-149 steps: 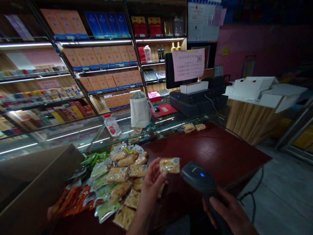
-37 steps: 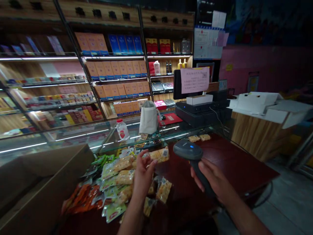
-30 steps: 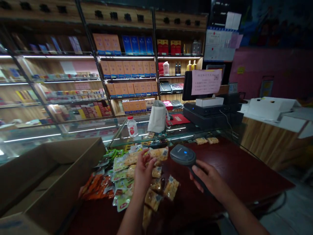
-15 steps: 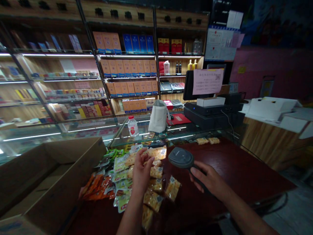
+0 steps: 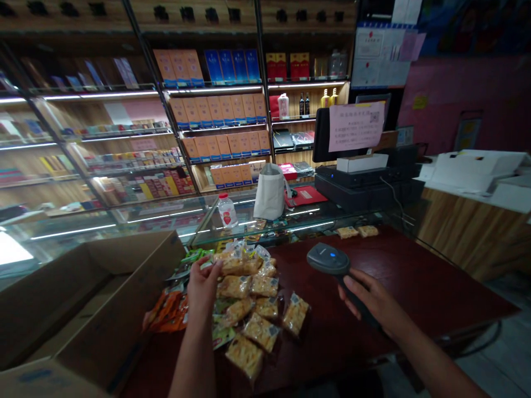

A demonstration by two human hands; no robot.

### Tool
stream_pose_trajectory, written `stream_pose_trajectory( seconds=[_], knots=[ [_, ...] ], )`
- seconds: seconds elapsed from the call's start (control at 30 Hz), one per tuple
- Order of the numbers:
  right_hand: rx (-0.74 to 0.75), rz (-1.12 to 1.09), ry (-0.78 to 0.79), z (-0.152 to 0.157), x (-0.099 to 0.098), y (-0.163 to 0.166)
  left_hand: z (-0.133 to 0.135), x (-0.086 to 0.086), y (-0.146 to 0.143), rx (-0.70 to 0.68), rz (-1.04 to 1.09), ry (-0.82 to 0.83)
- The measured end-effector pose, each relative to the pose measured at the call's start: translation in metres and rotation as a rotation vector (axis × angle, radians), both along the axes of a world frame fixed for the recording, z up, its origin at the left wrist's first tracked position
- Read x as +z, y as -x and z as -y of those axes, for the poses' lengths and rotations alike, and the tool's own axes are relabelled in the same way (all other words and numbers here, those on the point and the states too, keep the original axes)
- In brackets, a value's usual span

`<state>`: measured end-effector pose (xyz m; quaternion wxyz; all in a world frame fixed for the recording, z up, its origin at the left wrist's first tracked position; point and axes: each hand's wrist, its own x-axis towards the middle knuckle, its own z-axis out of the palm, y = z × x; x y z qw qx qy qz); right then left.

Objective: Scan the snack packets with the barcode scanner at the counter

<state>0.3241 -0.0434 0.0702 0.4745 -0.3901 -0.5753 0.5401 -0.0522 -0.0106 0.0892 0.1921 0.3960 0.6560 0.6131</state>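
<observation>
My right hand [image 5: 367, 298] is wrapped round the handle of a dark grey barcode scanner [image 5: 329, 258], held above the table with a blue light showing on its top. My left hand [image 5: 203, 282] is at the left of the heap, thumb and fingers pinched at the edge of a clear-wrapped snack packet [image 5: 233, 264]. Several similar yellowish packets lie below and right of it, including one packet [image 5: 296, 315] set apart on the right. Under and beside them are green-and-white packets [image 5: 224, 336] and orange packets [image 5: 171, 311], partly hidden by my left forearm.
An open cardboard box [image 5: 120, 293] stands on the left. Behind the dark red table [image 5: 398, 276] is a glass counter bearing a bottle [image 5: 227, 211], a white bag [image 5: 269, 193] and a monitor [image 5: 323, 135]. Two more packets [image 5: 347, 232] lie at the table's far edge.
My left hand has moved left and slightly down with the snack packet, away from the scanner. The scanner has shifted right in view, and its blue light now shows.
</observation>
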Motion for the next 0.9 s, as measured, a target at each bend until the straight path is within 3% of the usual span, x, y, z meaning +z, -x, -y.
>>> stream_pose_trajectory(
  seconds=[0.17,0.5,0.6,0.7,0.77,0.83,0.9],
  knots=[
    [-0.041,-0.019,0.035,-0.001,-0.016,-0.013,0.0,-0.008,0.007,0.059,-0.199,0.202],
    [-0.188,-0.032,0.056,-0.016,-0.032,-0.052,0.003,-0.012,0.013,0.052,-0.401,0.279],
    [-0.258,-0.063,0.059,-0.026,-0.037,-0.067,0.007,-0.002,0.005,0.201,-0.607,0.167],
    [-0.314,-0.099,0.063,-0.039,-0.041,-0.079,0.008,0.011,-0.034,0.339,-0.832,-0.112],
    [-0.345,-0.121,0.066,-0.052,-0.043,-0.085,-0.001,0.011,-0.074,0.218,-0.866,-0.282],
    [-0.37,-0.142,0.064,-0.069,-0.045,-0.091,-0.02,0.002,-0.119,-0.086,-0.842,-0.361],
    [-0.386,-0.159,0.057,-0.088,-0.046,-0.098,-0.048,-0.016,-0.164,-0.412,-0.803,-0.287]
  ],
)
